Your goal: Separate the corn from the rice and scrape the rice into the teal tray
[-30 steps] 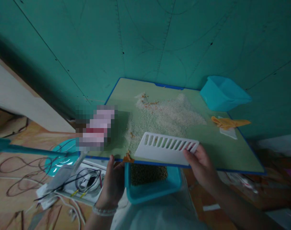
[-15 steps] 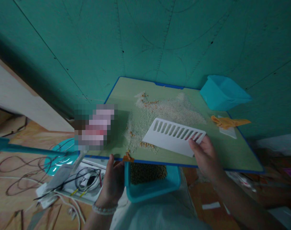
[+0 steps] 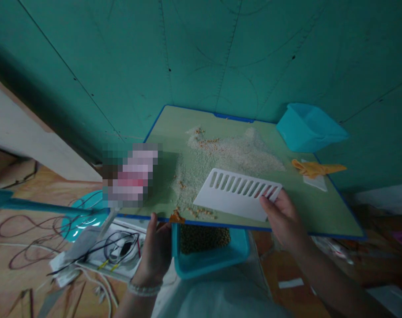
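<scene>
My right hand [image 3: 285, 212] is closed on the right end of a white slotted plastic scraper [image 3: 237, 198], thumb on top. The scraper is held slantwise over the near part of a pale green tabletop [image 3: 320, 207] with a blue rim. Pale, rice-like grains [image 3: 253, 152] are spread behind and left of it. Yellow-orange kernels [image 3: 204, 213] lie near its lower left edge. My left hand [image 3: 154, 247] is at the table's front edge beside a teal tub [image 3: 210, 265], thumb up; its other fingers are mostly hidden. Dark greenish beans [image 3: 204, 240] fill the tub's visible bottom.
A teal bin [image 3: 309, 128] stands at the back right corner. Near it, an orange cloth [image 3: 316, 168] lies over a white piece. A blurred-out pinkish item [image 3: 134, 176] is on the left. Cables [image 3: 121, 247] and a box are below left. A green wall [image 3: 201, 53] rises behind.
My right hand has drawn the scraper slightly left and toward the table's front edge. The kernels at its lower left lie more spread out. My left hand stays in place.
</scene>
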A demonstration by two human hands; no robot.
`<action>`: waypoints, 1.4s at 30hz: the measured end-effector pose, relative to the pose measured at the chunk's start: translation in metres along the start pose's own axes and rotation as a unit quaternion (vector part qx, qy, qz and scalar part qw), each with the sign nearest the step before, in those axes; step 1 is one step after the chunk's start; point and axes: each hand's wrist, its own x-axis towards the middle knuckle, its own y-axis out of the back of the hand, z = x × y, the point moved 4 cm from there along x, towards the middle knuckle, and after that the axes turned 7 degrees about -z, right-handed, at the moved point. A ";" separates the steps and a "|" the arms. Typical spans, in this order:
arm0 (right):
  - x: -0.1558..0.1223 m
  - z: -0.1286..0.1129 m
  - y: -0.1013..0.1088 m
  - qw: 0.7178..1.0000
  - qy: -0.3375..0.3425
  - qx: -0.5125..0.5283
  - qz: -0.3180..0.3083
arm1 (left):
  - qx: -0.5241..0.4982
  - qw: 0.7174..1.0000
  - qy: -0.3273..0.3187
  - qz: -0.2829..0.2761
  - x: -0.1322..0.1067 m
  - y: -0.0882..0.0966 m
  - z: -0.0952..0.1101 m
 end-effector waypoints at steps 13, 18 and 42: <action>-0.006 0.005 0.008 1.000 -0.019 -0.007 -0.011 | -0.055 0.996 -0.012 0.068 -0.003 -0.026 0.005; -0.008 0.006 0.005 0.999 -0.029 -0.005 -0.022 | -0.061 0.996 -0.014 0.056 -0.003 -0.028 0.004; -0.036 -0.021 0.064 0.995 -0.024 -0.009 0.095 | 0.000 0.999 -0.004 -0.043 -0.002 -0.033 -0.013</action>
